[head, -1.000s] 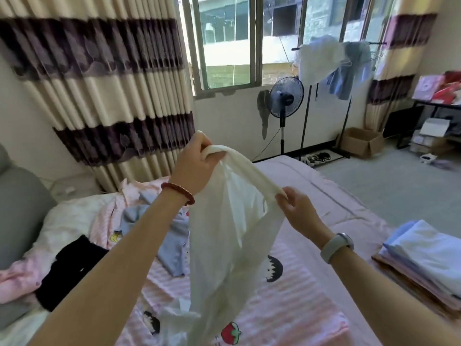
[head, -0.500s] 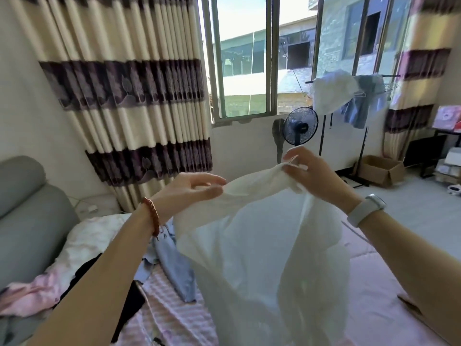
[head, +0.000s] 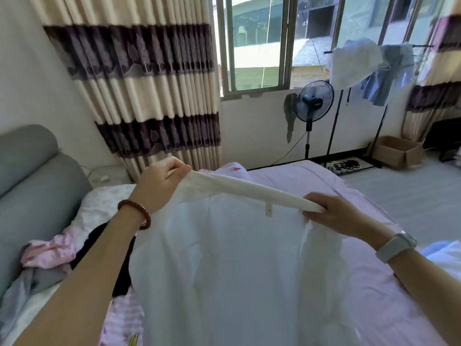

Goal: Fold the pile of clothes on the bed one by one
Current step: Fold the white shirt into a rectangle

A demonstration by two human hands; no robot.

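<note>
A thin white garment hangs spread out in front of me above the bed. My left hand pinches the left end of its top band, and my right hand pinches the right end, so the band is stretched between them. A small label shows just under the band's middle. Behind the garment on the left lie unfolded clothes: a black piece and a pink piece. The garment hides most of the bed's middle.
A grey headboard rises at the left. Folded light-blue clothes sit at the right edge. Beyond the bed stand a fan, a clothes rack with hanging garments, shoes and a cardboard box on the floor.
My hands moved apart along the garment's top band and lowered it, so the white garment now hangs flat and wide instead of bunched. The view tilted down toward the bed.
</note>
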